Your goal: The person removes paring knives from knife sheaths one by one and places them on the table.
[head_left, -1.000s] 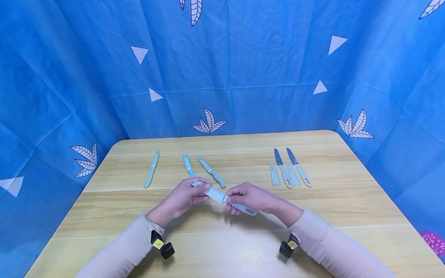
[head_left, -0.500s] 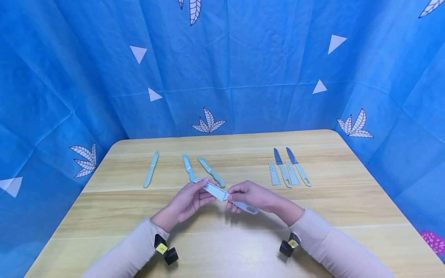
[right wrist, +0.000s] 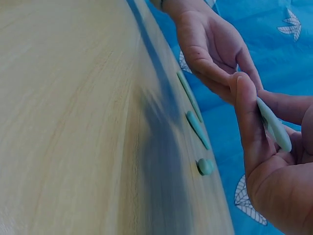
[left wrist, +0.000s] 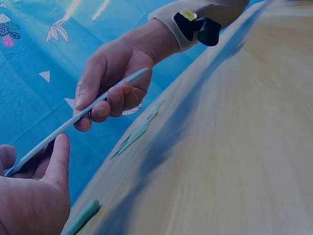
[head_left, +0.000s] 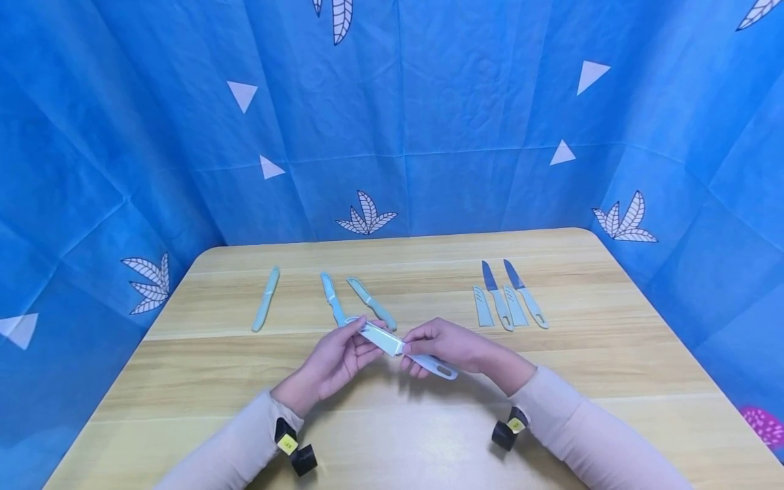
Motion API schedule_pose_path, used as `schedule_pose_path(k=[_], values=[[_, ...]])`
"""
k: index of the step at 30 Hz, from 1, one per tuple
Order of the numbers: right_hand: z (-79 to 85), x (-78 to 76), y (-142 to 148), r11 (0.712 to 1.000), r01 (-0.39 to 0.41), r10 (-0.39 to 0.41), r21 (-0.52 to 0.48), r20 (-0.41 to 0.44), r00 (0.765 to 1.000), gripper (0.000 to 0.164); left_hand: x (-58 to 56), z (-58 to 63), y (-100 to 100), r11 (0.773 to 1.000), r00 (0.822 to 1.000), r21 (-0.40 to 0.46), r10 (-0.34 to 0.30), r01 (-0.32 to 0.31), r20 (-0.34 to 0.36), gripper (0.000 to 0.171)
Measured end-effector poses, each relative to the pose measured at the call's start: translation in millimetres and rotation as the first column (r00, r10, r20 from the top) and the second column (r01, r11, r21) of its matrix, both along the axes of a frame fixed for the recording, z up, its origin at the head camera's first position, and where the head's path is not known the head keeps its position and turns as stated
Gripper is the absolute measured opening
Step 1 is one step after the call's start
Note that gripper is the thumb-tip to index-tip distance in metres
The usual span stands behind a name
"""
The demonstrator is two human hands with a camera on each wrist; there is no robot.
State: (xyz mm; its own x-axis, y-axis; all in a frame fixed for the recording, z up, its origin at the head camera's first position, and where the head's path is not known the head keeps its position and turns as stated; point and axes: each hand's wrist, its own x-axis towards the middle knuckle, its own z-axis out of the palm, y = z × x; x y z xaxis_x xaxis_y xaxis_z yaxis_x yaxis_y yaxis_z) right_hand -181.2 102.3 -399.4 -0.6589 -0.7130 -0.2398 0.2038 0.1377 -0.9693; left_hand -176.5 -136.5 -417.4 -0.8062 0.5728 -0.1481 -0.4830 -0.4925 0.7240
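A pale green knife in its sheath is held above the table in front of me. My left hand [head_left: 339,357] pinches the sheath [head_left: 381,338] near its tip, thumb on top and fingers beneath. At the other end my right hand [head_left: 444,346] grips the handle [head_left: 436,368] close to where it meets the sheath. The left wrist view has the sheathed knife [left wrist: 54,134] edge-on, spanning both hands. In the right wrist view, the end of the handle [right wrist: 279,131] sticks out of my right hand [right wrist: 283,166]; fingers hide the blade end.
Sheathed knives lie on the table [head_left: 184,408]: one at left [head_left: 266,299] and two behind my left hand, a bluer one [head_left: 333,299] and a green one [head_left: 371,303]. At right lie two bare knives [head_left: 498,296] beside two loose sheaths [head_left: 483,307]. A blue curtain [head_left: 453,122] surrounds the table.
My left hand has shifted right, its thumb coming to the sheath's tip end and its palm turning up more. The right hand and the knife have barely moved.
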Motion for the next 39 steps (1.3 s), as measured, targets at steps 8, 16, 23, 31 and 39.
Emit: schedule_pose_path(k=[8, 16, 23, 31, 39], values=[[-4.5, -3.3, 2.8, 1.000, -0.002, 0.002, 0.002, 0.062, 0.998, 0.029, 1.8, -6.3, 1.9, 0.999, 1.000, 0.033, -0.005, 0.004, 0.014, 0.052], [-10.3, -5.9, 5.6, 1.000, -0.020, 0.020, -0.006, 0.085, 0.996, 0.026, 4.1, -14.1, 4.7, 0.998, 0.999, 0.067, 0.010, -0.013, 0.047, 0.056], [-14.1, -8.3, 6.4, 1.000, -0.019, 0.021, -0.015, 0.097, 0.995, 0.026, 4.7, -17.2, 7.4, 0.997, 0.994, 0.057, 0.050, -0.056, 0.098, 0.058], [-18.1, -11.6, 9.3, 0.999, -0.032, 0.033, -0.012, 0.097, 0.995, 0.027, 6.4, -18.9, 10.6, 0.996, 0.992, 0.047, 0.075, -0.080, 0.106, 0.057], [-20.4, -15.8, 12.9, 0.998, -0.047, 0.050, -0.030, 0.111, 0.993, 0.028, 3.8, -22.5, 14.4, 0.996, 0.992, 0.043, 0.079, -0.083, 0.099, 0.057]])
